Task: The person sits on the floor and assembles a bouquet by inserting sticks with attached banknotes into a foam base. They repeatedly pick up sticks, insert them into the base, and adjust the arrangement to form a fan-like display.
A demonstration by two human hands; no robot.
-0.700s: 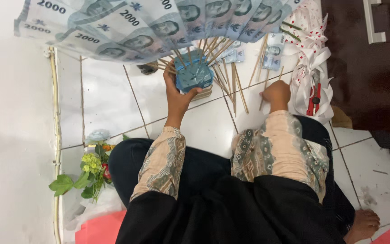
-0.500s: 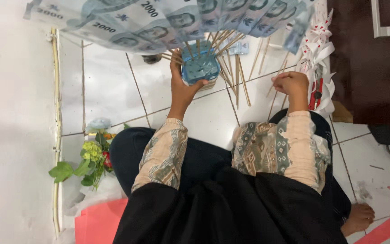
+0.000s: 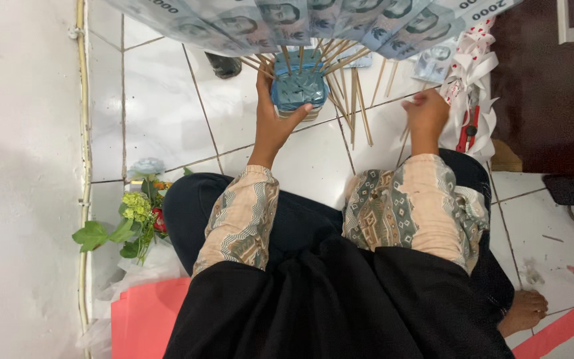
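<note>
Blue foam block (image 3: 298,90) of banknote sticks (image 3: 340,63), far centre on the floor tiles, now gripped lower by the left hand (image 3: 275,116); right hand (image 3: 425,114) has lifted, its fingers curled closed, contents unclear.

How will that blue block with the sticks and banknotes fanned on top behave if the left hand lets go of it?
Probably top-heavy: the banknotes fan far wider than the blue block, so it may tip. The left hand grips it, which suggests it needs steadying. The sticks look thin, so likely bendy and fragile.
</note>
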